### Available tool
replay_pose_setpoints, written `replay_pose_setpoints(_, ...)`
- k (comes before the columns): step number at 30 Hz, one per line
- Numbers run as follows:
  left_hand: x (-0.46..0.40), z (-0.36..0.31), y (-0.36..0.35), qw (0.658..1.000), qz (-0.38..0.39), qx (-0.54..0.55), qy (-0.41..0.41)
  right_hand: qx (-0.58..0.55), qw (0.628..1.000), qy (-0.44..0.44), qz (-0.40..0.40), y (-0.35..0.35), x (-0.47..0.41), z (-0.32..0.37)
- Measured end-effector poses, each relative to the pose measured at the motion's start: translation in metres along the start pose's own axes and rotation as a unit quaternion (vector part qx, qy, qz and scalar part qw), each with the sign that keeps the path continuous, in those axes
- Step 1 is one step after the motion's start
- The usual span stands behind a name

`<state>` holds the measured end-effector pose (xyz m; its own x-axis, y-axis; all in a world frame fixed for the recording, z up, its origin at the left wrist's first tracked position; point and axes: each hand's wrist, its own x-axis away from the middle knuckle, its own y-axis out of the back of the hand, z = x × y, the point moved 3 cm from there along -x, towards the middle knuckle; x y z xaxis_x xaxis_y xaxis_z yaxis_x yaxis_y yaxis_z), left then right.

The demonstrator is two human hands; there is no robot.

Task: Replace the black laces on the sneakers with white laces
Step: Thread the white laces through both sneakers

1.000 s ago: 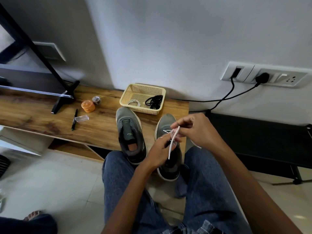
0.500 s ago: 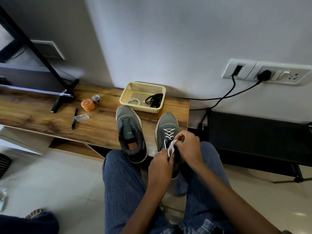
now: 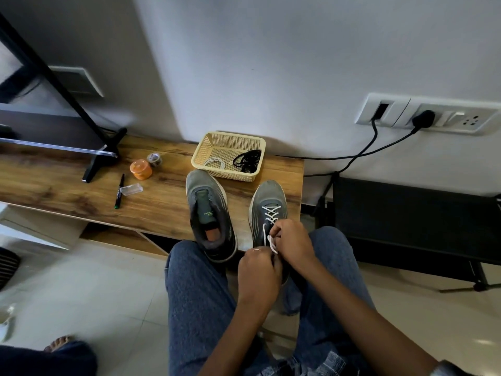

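Observation:
Two grey sneakers stand on the wooden table, toes toward the wall. The left sneaker has no lace and its tongue lies bare. The right sneaker carries a white lace crossed through its front eyelets. My right hand pinches a loop of that lace over the shoe's collar. My left hand grips the lace's other end just below it, covering the heel. A cream basket behind the shoes holds a coiled white lace and bundled black laces.
An orange lidded jar, a small tape roll, a black marker and a clear cap lie left of the shoes. A black stand foot rests on the table. Black cables run from wall sockets. A dark bench stands right.
Both hands have dropped from in front of the right sneaker down to its collar, pulling the white lace low and uncovering the crossed lacing.

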<state>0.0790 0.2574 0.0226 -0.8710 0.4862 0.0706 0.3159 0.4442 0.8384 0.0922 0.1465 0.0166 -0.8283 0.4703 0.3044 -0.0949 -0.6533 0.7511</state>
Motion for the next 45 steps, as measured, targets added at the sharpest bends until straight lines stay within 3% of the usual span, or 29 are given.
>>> replay_pose_setpoints(2, -0.001, 0.004, 0.005, 0.998, -0.008, 0.031, 0.05, -0.021, 1.0, 0.002, 0.016, 0.002, -0.001, -0.002)
replay_pose_setpoints(6, -0.001, 0.015, 0.005, 0.996, -0.017, 0.057, 0.07, -0.011, 0.995, 0.019, 0.1, 0.011, -0.001, -0.004)
replay_pose_setpoints(10, 0.0, 0.017, 0.005, 0.993, -0.002, 0.085, 0.077, -0.076, 0.996, -0.022, 0.045, 0.034, -0.003, -0.012)
replay_pose_setpoints(12, 0.001, 0.014, 0.007, 0.991, 0.005, 0.102, 0.083, -0.043, 0.999, -0.005, 0.029, 0.041, -0.002, -0.016)
replay_pose_setpoints(19, 0.003, 0.01, 0.006, 0.991, -0.01, 0.094, 0.091, 0.0, 0.995, -0.026, 0.097, 0.015, 0.018, -0.033)
replay_pose_setpoints(29, -0.009, 0.004, -0.004, 0.982, 0.005, 0.173, 0.068, -0.073, 0.996, 0.017, -0.038, 0.01, 0.023, -0.023)
replay_pose_setpoints(33, -0.015, 0.003, -0.008, 0.989, 0.02, 0.139, 0.056, -0.12, 0.99, 0.039, -0.056, 0.011, 0.022, -0.018)
replay_pose_setpoints(39, -0.016, 0.006, -0.023, 0.996, 0.079, -0.004, -0.031, -0.02, 0.998, 0.054, 0.007, 0.001, 0.021, -0.027)
replay_pose_setpoints(42, -0.014, 0.007, -0.027, 0.994, 0.09, 0.058, -0.032, 0.022, 0.997, 0.077, -0.013, 0.002, 0.021, -0.029)
replay_pose_setpoints(45, -0.012, 0.012, -0.019, 0.99, 0.036, 0.136, 0.02, 0.055, 0.993, 0.103, -0.017, 0.001, 0.02, -0.029)
